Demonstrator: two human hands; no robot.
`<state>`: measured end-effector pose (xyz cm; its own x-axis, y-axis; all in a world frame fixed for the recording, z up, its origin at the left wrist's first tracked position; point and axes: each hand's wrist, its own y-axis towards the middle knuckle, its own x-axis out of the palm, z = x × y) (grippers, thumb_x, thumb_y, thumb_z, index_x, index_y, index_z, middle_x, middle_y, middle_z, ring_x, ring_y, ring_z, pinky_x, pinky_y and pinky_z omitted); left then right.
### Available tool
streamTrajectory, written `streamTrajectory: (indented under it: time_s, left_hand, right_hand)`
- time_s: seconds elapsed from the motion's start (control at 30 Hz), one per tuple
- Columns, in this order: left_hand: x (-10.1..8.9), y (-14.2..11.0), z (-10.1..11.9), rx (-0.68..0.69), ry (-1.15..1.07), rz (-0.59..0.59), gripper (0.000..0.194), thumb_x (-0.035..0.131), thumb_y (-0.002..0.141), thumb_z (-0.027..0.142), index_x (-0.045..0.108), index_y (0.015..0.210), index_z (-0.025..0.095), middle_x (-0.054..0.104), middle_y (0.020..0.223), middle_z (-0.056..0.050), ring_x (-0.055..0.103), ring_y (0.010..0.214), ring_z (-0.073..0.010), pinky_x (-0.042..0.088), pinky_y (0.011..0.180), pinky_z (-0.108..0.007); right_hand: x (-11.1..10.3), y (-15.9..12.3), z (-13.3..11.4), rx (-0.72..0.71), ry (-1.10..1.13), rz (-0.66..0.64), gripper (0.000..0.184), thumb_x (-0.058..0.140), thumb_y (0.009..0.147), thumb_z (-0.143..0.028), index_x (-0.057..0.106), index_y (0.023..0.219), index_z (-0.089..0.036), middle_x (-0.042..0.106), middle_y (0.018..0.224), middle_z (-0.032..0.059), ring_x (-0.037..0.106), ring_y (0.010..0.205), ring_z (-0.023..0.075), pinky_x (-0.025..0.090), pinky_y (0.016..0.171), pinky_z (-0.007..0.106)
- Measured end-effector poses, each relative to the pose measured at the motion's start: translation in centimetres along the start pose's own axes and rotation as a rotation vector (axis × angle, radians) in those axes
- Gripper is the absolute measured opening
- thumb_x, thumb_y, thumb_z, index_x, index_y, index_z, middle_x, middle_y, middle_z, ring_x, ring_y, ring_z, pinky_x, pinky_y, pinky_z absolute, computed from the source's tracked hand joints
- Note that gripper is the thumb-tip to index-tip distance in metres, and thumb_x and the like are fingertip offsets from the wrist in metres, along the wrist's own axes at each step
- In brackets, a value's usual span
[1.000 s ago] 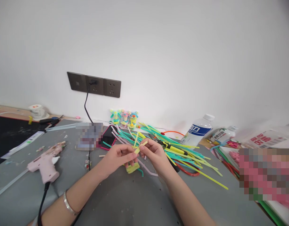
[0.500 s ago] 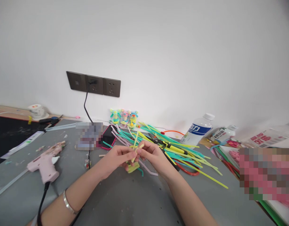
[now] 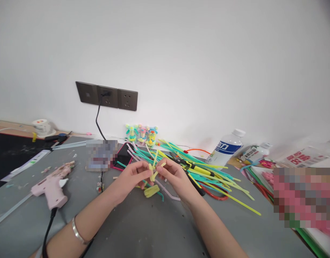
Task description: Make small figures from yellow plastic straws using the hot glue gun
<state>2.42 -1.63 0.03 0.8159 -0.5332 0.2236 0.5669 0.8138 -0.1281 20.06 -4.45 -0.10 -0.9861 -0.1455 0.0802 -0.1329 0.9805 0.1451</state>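
Note:
Between my two hands is a bent pale yellow pipe cleaner [image 3: 153, 176], with strands sticking up and out. My left hand [image 3: 134, 178] pinches its left side between thumb and fingers. On the right side, my right hand [image 3: 172, 174] grips another bent end, fingers curled. Just below them, on the grey table, lies a coiled yellow-green bundle [image 3: 151, 191]. Beside it are a teal strand and a bent lilac pipe cleaner [image 3: 168, 192]. Behind my right hand spreads a pile of yellow and teal pipe cleaners [image 3: 215, 181], with yellow-and-black pliers [image 3: 193, 166] on it.
A pink glue gun [image 3: 52, 190] with a black cord lies at the left. Small colourful figures [image 3: 142, 134] stand against the wall near a phone [image 3: 123, 156]. A bottle with a blue label [image 3: 227, 147] stands back right. A power socket panel [image 3: 107, 96] is on the wall.
My hands have moved slightly apart, and the bent pipe cleaner between them now shows as an open fork. More of the coiled bundle below is visible.

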Motion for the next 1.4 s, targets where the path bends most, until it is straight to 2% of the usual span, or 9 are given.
streamTrajectory:
  time_s: [0.2,0.4,0.53,0.8,1.0,1.13,1.4]
  left_hand:
    - [-0.16,0.21,0.05,-0.018,-0.255,0.077,0.034,0.083,0.071,0.041,0.059,0.075,0.017,0.061,0.072,0.002,0.066,0.070,-0.0119,0.042,0.051,-0.016]
    - [-0.10,0.33,0.07,0.067,-0.386,0.191,0.035,0.088,0.066,0.037,0.061,0.077,0.017,0.064,0.076,0.002,0.067,0.074,-0.0113,0.050,0.054,-0.015]
    - [0.06,0.22,0.11,0.116,-0.347,0.165,0.033,0.086,0.070,0.038,0.062,0.077,0.017,0.066,0.078,0.001,0.067,0.076,-0.0125,0.052,0.055,-0.016]
    - [0.30,0.15,-0.09,0.195,-0.207,0.169,0.034,0.081,0.074,0.045,0.062,0.079,0.017,0.066,0.074,0.000,0.064,0.071,-0.0121,0.052,0.057,-0.018]
    - [0.16,0.17,-0.20,0.179,-0.186,0.149,0.033,0.081,0.075,0.043,0.063,0.079,0.016,0.067,0.075,0.000,0.065,0.071,-0.0115,0.055,0.062,-0.019]
    - [0.12,0.21,-0.01,0.191,-0.231,0.155,0.031,0.083,0.074,0.038,0.064,0.078,0.014,0.068,0.078,-0.001,0.063,0.070,-0.0094,0.056,0.065,-0.018]
    - [0.04,0.26,-0.12,0.180,-0.226,0.148,0.027,0.083,0.074,0.035,0.067,0.077,0.014,0.068,0.075,-0.001,0.061,0.068,-0.0096,0.052,0.060,-0.018]
  right_hand:
    - [-0.07,-0.15,0.21,-0.076,0.066,0.027,0.029,0.071,0.085,-0.048,0.061,0.079,-0.021,0.069,0.089,0.0049,0.061,0.074,0.0162,0.051,0.073,0.031]
    - [0.29,-0.13,0.58,-0.172,0.053,0.082,0.027,0.071,0.086,-0.044,0.060,0.075,-0.021,0.071,0.092,0.0049,0.062,0.072,0.0150,0.052,0.072,0.031]
    - [0.37,-0.17,0.55,-0.205,0.044,0.109,0.027,0.070,0.087,-0.043,0.060,0.076,-0.021,0.071,0.090,0.0046,0.061,0.068,0.0145,0.052,0.069,0.030]
    - [0.50,-0.24,0.37,-0.230,0.005,0.072,0.026,0.071,0.086,-0.043,0.062,0.074,-0.022,0.068,0.083,0.0041,0.059,0.064,0.0151,0.052,0.064,0.031]
    - [0.38,-0.13,0.46,-0.218,0.075,0.126,0.027,0.070,0.087,-0.042,0.059,0.073,-0.021,0.065,0.080,0.0022,0.058,0.064,0.0139,0.050,0.062,0.029]
    - [0.32,-0.10,0.50,-0.196,0.083,0.111,0.030,0.070,0.086,-0.042,0.056,0.071,-0.021,0.063,0.082,0.0013,0.057,0.062,0.0129,0.049,0.061,0.028]
    - [0.40,-0.10,0.52,-0.188,0.078,0.129,0.033,0.071,0.086,-0.043,0.053,0.069,-0.020,0.061,0.081,0.0008,0.057,0.063,0.0122,0.049,0.063,0.027]
